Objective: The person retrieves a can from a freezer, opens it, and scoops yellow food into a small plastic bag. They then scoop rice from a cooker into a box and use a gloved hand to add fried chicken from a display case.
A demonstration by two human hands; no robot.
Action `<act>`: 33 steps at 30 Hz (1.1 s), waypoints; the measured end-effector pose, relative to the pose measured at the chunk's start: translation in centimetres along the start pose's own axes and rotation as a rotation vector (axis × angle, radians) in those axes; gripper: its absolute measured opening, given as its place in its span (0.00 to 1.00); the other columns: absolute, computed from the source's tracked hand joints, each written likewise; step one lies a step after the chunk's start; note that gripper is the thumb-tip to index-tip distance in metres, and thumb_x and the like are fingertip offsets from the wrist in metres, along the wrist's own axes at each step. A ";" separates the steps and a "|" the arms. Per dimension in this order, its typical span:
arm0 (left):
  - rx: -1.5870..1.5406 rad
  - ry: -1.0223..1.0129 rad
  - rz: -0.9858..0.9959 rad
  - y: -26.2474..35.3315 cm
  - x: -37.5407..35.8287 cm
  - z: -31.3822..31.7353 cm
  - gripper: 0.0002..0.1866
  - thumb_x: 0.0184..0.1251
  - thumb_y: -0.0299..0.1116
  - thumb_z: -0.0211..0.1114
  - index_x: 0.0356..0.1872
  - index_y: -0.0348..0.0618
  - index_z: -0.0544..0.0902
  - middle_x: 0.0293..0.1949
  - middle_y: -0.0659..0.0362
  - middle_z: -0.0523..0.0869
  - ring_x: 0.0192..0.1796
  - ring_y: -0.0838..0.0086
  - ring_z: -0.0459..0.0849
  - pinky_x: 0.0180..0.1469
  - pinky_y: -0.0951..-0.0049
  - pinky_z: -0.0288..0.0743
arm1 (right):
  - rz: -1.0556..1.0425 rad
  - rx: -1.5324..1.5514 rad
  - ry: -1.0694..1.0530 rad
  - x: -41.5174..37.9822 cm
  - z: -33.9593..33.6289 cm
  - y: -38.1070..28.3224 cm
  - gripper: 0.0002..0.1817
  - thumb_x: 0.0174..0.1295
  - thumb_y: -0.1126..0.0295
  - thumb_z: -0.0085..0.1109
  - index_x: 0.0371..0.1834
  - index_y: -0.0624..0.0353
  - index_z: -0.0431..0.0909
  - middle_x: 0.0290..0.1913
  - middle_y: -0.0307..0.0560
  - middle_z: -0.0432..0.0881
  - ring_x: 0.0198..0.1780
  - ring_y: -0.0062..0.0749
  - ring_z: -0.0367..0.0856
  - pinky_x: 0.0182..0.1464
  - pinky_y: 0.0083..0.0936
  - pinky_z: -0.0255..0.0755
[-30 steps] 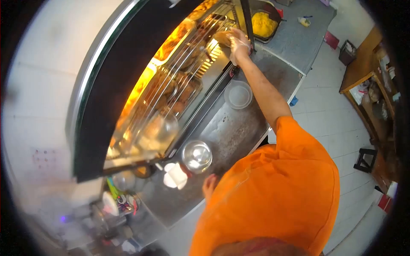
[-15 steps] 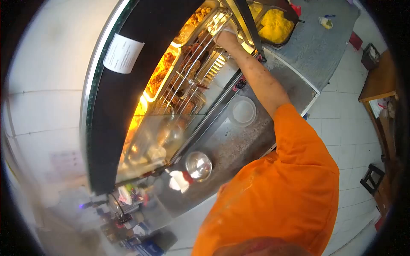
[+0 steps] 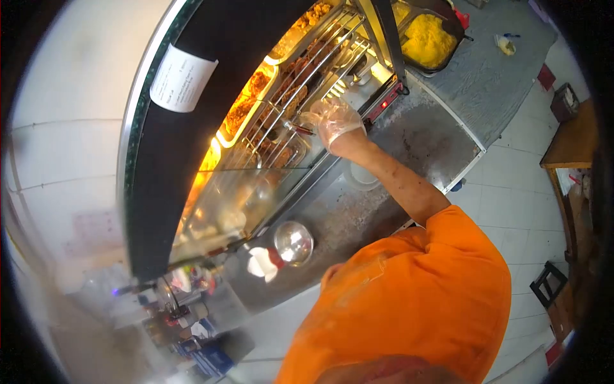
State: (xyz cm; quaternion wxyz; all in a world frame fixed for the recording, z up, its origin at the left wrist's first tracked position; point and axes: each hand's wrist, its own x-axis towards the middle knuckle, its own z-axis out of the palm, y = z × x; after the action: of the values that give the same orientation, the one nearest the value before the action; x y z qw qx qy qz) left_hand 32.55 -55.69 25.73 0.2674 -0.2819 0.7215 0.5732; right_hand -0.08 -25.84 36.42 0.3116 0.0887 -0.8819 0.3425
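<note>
My right hand (image 3: 337,121), in a clear plastic glove, reaches into the lit food warmer over its lower shelf. Its fingers look loosely apart, close to a dark reddish handle (image 3: 298,128) at the wire rack (image 3: 281,110). Nothing held shows clearly, though the glove blurs the fingertips. Pieces of browned food (image 3: 294,96) lie under and beside the rack. Beyond the rack a tray of fried food (image 3: 254,84) glows under the lamp. My left hand is not visible; only a small patch of skin shows at the orange shirt's left edge.
On the steel counter are a pale round lid or bowl (image 3: 362,176), a shiny metal bowl (image 3: 294,243) and a red-and-white item (image 3: 265,264). A tray of yellow food (image 3: 430,41) stands at the upper right. The warmer's dark frame post (image 3: 388,41) rises beside my arm.
My right hand has come back from the far upper end of the warmer, moving down and nearer, to the dark handle by the rack. The view has shifted slightly.
</note>
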 end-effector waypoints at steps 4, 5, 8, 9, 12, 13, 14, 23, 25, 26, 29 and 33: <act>0.100 -0.244 0.445 -6.6 5.1 -2.5 0.16 0.64 0.33 0.61 0.51 0.38 0.77 0.46 0.56 0.81 0.49 0.71 0.78 0.54 0.71 0.71 | -0.134 -0.046 -0.353 0.8 -1.1 -2.1 0.19 0.56 0.67 0.56 0.52 0.39 0.77 0.54 0.44 0.76 0.56 0.45 0.74 0.57 0.36 0.68; 0.090 -0.416 0.770 -6.6 5.5 -2.4 0.16 0.64 0.32 0.60 0.52 0.38 0.76 0.47 0.56 0.81 0.49 0.71 0.78 0.54 0.71 0.70 | -0.192 -0.085 -0.405 1.0 -0.1 -1.6 0.22 0.58 0.60 0.56 0.59 0.39 0.73 0.59 0.47 0.72 0.62 0.45 0.69 0.63 0.42 0.61; 0.055 -0.122 0.101 -2.0 2.2 -0.9 0.16 0.65 0.29 0.59 0.53 0.38 0.75 0.48 0.56 0.80 0.48 0.72 0.79 0.52 0.72 0.72 | 0.021 -0.152 -0.201 2.4 1.7 -1.1 0.27 0.59 0.49 0.53 0.61 0.43 0.71 0.61 0.50 0.70 0.65 0.48 0.65 0.67 0.47 0.53; 0.051 -0.121 0.097 -1.5 1.2 -0.7 0.16 0.65 0.29 0.59 0.53 0.38 0.75 0.48 0.56 0.80 0.48 0.72 0.79 0.52 0.72 0.72 | 0.144 -0.153 -0.286 3.4 1.0 -1.4 0.34 0.63 0.42 0.43 0.64 0.55 0.67 0.65 0.58 0.67 0.68 0.53 0.60 0.72 0.49 0.39; -0.136 -0.164 0.184 -1.7 -0.2 -0.7 0.17 0.64 0.26 0.59 0.54 0.39 0.74 0.47 0.56 0.80 0.46 0.73 0.80 0.49 0.73 0.74 | 0.267 -0.318 -0.494 5.9 1.3 -1.9 0.36 0.62 0.40 0.43 0.68 0.51 0.62 0.68 0.59 0.63 0.71 0.52 0.56 0.73 0.48 0.29; -0.125 -0.154 0.183 -2.0 -0.5 -0.9 0.17 0.64 0.26 0.59 0.54 0.39 0.73 0.47 0.56 0.80 0.46 0.73 0.80 0.48 0.74 0.74 | 0.280 -0.337 -0.590 6.5 1.4 -2.1 0.41 0.61 0.37 0.42 0.72 0.50 0.53 0.69 0.57 0.61 0.73 0.50 0.52 0.73 0.49 0.27; -0.114 -0.144 0.184 -2.2 -0.6 -1.2 0.17 0.64 0.26 0.59 0.54 0.39 0.73 0.46 0.56 0.80 0.45 0.73 0.80 0.48 0.74 0.74 | 0.275 -0.341 -0.590 6.8 1.7 -1.9 0.41 0.61 0.37 0.42 0.72 0.50 0.53 0.69 0.57 0.61 0.73 0.50 0.52 0.73 0.49 0.27; -0.046 -0.082 0.225 -4.0 0.7 -3.3 0.17 0.64 0.25 0.59 0.54 0.39 0.73 0.45 0.57 0.80 0.44 0.74 0.80 0.46 0.75 0.75 | 0.478 0.004 0.266 2.5 6.4 0.0 0.25 0.56 0.47 0.61 0.40 0.60 0.80 0.36 0.48 0.82 0.43 0.36 0.80 0.47 0.33 0.69; -0.051 -0.063 0.228 -4.9 0.8 -3.1 0.17 0.64 0.25 0.59 0.55 0.39 0.73 0.45 0.57 0.80 0.43 0.75 0.80 0.45 0.75 0.75 | 0.708 0.413 0.383 2.7 7.9 2.1 0.19 0.57 0.53 0.64 0.37 0.60 0.78 0.34 0.45 0.82 0.37 0.33 0.81 0.35 0.27 0.74; -0.052 -0.051 0.223 -5.5 0.5 -3.2 0.17 0.64 0.25 0.59 0.55 0.39 0.73 0.45 0.57 0.80 0.43 0.75 0.80 0.45 0.75 0.75 | 0.793 0.825 0.369 2.9 8.1 3.0 0.15 0.58 0.59 0.64 0.36 0.59 0.77 0.31 0.44 0.81 0.31 0.30 0.80 0.28 0.24 0.71; -0.437 -0.170 0.178 -6.2 0.8 -4.1 0.16 0.66 0.35 0.59 0.50 0.39 0.78 0.43 0.55 0.84 0.45 0.69 0.81 0.51 0.67 0.74 | 0.848 1.242 0.278 3.8 7.6 4.1 0.09 0.60 0.66 0.61 0.34 0.59 0.75 0.25 0.44 0.78 0.23 0.30 0.76 0.21 0.25 0.68; -0.129 -0.081 0.329 -5.8 1.2 -4.5 0.16 0.65 0.29 0.62 0.53 0.39 0.74 0.41 0.60 0.80 0.42 0.78 0.78 0.43 0.77 0.72 | 0.872 1.382 0.299 3.6 6.6 4.2 0.06 0.61 0.69 0.59 0.33 0.58 0.75 0.21 0.43 0.74 0.18 0.29 0.72 0.18 0.25 0.65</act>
State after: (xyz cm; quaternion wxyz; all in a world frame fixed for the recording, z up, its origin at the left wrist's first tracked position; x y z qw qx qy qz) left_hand 35.58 -61.24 21.89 0.1805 -0.1534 0.7081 0.6652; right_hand -7.71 -26.90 32.54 0.1400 -0.1361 -0.3772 0.9053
